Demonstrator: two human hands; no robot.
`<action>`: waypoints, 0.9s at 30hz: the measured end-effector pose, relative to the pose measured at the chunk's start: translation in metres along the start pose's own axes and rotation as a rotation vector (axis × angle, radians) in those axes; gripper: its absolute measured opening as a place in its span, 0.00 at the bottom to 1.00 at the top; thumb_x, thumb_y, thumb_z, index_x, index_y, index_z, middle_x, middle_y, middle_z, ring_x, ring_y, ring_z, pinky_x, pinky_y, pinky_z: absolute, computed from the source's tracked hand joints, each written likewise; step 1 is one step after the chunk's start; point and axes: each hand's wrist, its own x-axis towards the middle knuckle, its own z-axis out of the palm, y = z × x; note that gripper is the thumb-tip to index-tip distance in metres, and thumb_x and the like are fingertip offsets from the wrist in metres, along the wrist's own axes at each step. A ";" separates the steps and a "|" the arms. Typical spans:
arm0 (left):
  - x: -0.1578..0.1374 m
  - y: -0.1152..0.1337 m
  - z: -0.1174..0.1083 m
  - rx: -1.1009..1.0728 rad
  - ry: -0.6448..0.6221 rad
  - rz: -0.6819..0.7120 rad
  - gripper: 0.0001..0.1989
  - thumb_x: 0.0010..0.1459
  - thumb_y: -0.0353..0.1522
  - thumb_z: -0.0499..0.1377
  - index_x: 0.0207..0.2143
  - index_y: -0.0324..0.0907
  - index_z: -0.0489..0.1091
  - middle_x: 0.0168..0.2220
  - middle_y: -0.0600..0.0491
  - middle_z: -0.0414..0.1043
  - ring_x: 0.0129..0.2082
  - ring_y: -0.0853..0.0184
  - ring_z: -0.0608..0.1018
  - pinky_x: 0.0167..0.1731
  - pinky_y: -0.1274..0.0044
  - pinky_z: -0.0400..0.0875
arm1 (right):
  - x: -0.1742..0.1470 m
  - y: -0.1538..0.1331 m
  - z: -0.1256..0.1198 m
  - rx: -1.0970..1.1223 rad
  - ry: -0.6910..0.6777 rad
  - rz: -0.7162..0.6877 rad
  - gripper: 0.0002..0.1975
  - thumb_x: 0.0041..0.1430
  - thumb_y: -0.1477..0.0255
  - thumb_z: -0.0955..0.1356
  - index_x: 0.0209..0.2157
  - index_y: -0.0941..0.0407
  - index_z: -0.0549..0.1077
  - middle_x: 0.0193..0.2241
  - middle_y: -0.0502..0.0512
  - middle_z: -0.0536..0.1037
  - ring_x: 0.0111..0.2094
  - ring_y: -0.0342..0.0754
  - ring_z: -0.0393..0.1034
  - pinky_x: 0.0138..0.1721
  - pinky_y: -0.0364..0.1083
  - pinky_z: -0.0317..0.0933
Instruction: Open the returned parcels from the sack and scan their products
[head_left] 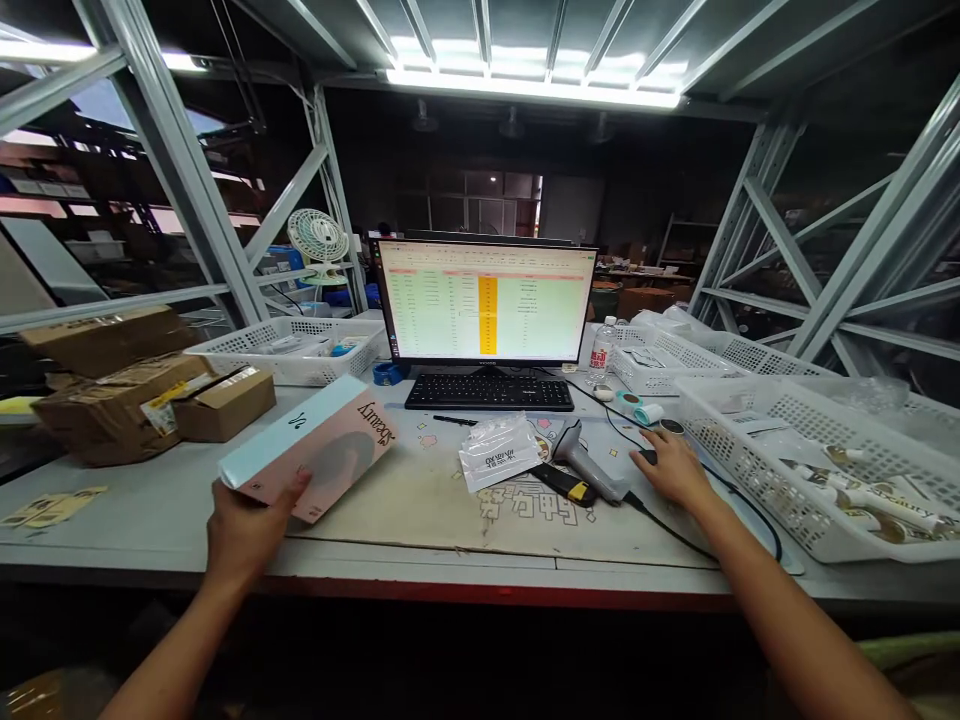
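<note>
- From here I see the left hand with its grip clamped on the near end of a pink and blue box, thumb across the printed front.
- The box is tilted, over the left part of the desk; I can't tell whether its lower edge touches the mat.
- The right hand reaches over the mat's right side, palm down, fingers over a small dark object that they mostly hide; I can't tell whether that grip is closed on it.
- Just left of that hand lies a grey scanner, and under it a black and yellow cutter.
- A white packet lies beside the scanner, partly over the cutter.
- Behind these sit a black keyboard and a lit monitor showing a table with an orange column.
- Cardboard boxes stand at the left; a white basket holding wrapped goods stands right of the right hand.
</note>
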 end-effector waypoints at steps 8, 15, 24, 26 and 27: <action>0.004 -0.016 0.022 -0.085 -0.089 -0.106 0.50 0.45 0.58 0.69 0.62 0.46 0.55 0.56 0.39 0.75 0.52 0.40 0.81 0.52 0.48 0.78 | -0.016 0.069 0.056 -0.007 -0.003 0.026 0.31 0.70 0.58 0.63 0.70 0.55 0.67 0.63 0.65 0.71 0.59 0.62 0.72 0.57 0.56 0.69; -0.038 0.020 -0.009 -0.167 0.521 0.719 0.39 0.57 0.44 0.69 0.67 0.49 0.58 0.65 0.40 0.65 0.65 0.39 0.69 0.64 0.44 0.65 | -0.025 0.078 0.071 0.083 0.138 0.013 0.27 0.72 0.56 0.59 0.64 0.52 0.73 0.62 0.61 0.71 0.56 0.60 0.73 0.51 0.55 0.72; -0.052 0.157 0.074 -0.320 -0.427 0.990 0.09 0.72 0.36 0.57 0.51 0.45 0.70 0.50 0.47 0.76 0.50 0.57 0.79 0.52 0.65 0.76 | -0.028 0.066 0.062 0.069 0.161 0.079 0.25 0.73 0.61 0.60 0.63 0.56 0.75 0.61 0.66 0.71 0.56 0.62 0.72 0.53 0.57 0.71; -0.041 0.186 0.113 -0.295 -0.580 0.981 0.10 0.72 0.39 0.56 0.49 0.44 0.71 0.49 0.46 0.77 0.51 0.56 0.79 0.53 0.64 0.76 | -0.028 0.063 0.060 0.072 0.152 0.089 0.24 0.73 0.62 0.60 0.62 0.56 0.75 0.61 0.66 0.71 0.56 0.62 0.72 0.54 0.58 0.71; -0.037 0.200 0.133 -0.259 -0.642 0.982 0.11 0.71 0.39 0.55 0.49 0.44 0.72 0.50 0.46 0.77 0.52 0.56 0.79 0.55 0.63 0.75 | -0.028 0.062 0.060 0.076 0.150 0.095 0.24 0.73 0.62 0.61 0.62 0.56 0.75 0.62 0.66 0.71 0.56 0.62 0.71 0.55 0.58 0.70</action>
